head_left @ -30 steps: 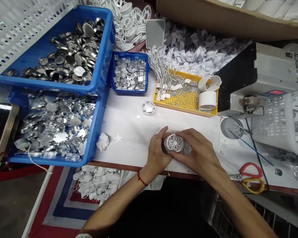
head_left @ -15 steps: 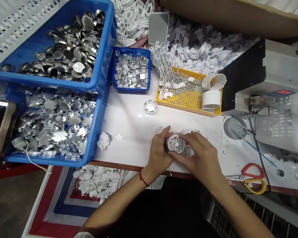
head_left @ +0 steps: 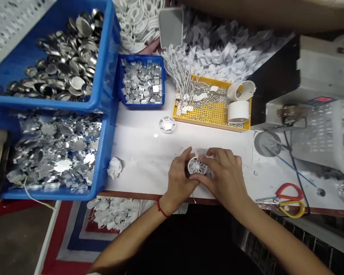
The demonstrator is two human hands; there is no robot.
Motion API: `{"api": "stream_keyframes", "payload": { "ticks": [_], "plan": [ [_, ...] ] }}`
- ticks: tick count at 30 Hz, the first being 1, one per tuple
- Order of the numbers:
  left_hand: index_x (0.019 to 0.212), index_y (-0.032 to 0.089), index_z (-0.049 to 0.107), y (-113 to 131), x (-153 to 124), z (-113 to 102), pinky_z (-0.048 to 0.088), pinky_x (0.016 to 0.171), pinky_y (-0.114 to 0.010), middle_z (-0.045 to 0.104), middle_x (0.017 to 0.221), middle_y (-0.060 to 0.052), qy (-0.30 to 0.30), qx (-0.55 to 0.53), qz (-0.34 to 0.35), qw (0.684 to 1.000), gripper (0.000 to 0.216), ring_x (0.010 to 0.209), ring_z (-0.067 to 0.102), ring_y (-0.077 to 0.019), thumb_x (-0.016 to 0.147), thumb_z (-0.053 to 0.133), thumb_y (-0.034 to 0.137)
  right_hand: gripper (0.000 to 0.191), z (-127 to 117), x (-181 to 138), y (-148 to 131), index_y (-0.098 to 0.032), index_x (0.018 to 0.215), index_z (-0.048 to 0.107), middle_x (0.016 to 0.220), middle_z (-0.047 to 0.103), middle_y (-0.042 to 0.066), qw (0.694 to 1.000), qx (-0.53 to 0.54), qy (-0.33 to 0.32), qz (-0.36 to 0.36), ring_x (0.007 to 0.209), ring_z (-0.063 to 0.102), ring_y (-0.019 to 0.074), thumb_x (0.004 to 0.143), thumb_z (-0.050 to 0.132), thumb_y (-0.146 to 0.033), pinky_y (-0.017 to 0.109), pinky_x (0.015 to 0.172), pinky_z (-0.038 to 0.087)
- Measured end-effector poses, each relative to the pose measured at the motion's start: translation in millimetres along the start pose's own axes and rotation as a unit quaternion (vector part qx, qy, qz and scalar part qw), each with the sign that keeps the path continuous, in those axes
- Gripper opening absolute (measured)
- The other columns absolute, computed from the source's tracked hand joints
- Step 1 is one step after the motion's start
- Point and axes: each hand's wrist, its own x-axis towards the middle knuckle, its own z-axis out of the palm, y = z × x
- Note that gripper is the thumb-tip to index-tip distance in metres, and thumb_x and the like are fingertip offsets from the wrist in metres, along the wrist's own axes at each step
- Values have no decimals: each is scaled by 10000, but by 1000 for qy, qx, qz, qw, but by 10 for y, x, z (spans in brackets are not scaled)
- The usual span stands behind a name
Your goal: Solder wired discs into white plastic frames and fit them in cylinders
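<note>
A small round white part with a flower-shaped lattice top [head_left: 197, 165] is held between my two hands above the table's front edge. My left hand [head_left: 180, 173] wraps round its left side, fingers closed against it. From the right, my right hand [head_left: 223, 172] pinches its rim with thumb and index finger. The underside of the part is hidden by my hands. Farther back on the table lies a flat white spoked ring [head_left: 167, 125] with a bright centre. A tiny white star [head_left: 156, 135] sits just in front of that ring.
Blue bins of metal caps [head_left: 74, 72] and silver cut discs [head_left: 63, 165] stand left. A small blue box [head_left: 143, 105] of metal blocks and a yellow tray [head_left: 206, 121] with white rings lie behind. Scissors [head_left: 286, 200], a glue pot [head_left: 266, 143] and a machine [head_left: 318, 76] are right.
The view has shifted a little. My right fingers have moved further over the lattice top, and the other white part behind my right hand is now covered.
</note>
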Motion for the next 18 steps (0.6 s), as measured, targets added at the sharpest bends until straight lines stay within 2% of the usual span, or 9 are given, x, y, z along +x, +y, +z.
{"api": "stream_keyframes", "payload": {
  "ticks": [2,3,6,7,9,12,14,16,18],
  "plan": [
    [1339,272,509,46,33,-22,408,986,-431,664,1159,-79,-31,66,19,997,694,1066,590,-295,700,776,220,386,-51,-22,152,-249,1079,675,1117,594,118,999,47,19,9,1008,541,325,767,727,-469,456,778,403],
    [1340,275,514,78,59,-26,398,989,-449,641,1195,-95,-48,117,35,991,704,1090,569,-316,692,789,239,487,-81,-38,260,-269,1142,640,1160,579,108,996,77,30,21,1047,534,328,727,755,-497,471,823,405],
    [1251,288,599,214,157,-28,397,950,-472,586,1229,-131,-86,251,75,961,657,1100,529,-361,639,838,261,821,-104,-92,621,-293,1362,413,1336,495,106,985,159,5,64,1190,474,328,667,786,-524,512,968,372],
    [1189,285,636,268,193,-41,412,918,-458,592,1183,-130,-96,266,76,956,592,1063,538,-353,634,839,246,811,-76,-106,723,-288,1375,371,1375,471,109,981,180,-28,67,1234,445,321,698,767,-492,519,1001,351],
    [1080,267,666,373,261,-117,446,839,-403,609,1050,-101,-125,243,53,961,449,952,565,-302,659,814,222,644,12,-114,857,-272,1312,394,1401,457,110,969,224,-83,62,1288,410,300,766,710,-402,519,1033,325],
    [1064,249,608,475,321,-350,471,762,-320,607,969,-43,-179,81,-45,980,422,863,578,-223,685,792,266,486,56,-68,868,-240,1169,421,1368,492,122,954,287,-72,46,1270,454,274,772,686,-332,462,995,379],
    [1119,243,557,467,307,-492,479,788,-293,606,1019,-30,-194,-39,-98,975,514,904,587,-199,669,803,273,476,-37,-6,774,-233,1113,425,1250,568,107,965,250,-75,15,1158,540,270,738,708,-308,413,912,432],
    [1141,227,542,393,236,-531,476,851,-299,602,1072,-39,-187,-93,-113,971,563,974,586,-201,646,810,234,399,-166,69,641,-225,1025,475,1067,617,76,988,107,-104,-31,968,603,267,712,720,-262,375,791,455],
    [1137,212,548,282,111,-454,463,914,-337,604,1107,-56,-167,-77,-89,979,540,1028,580,-219,653,787,185,316,-233,141,504,-213,928,524,952,608,66,987,-62,-125,-85,800,604,249,683,723,-193,337,654,431]
  ]
}}
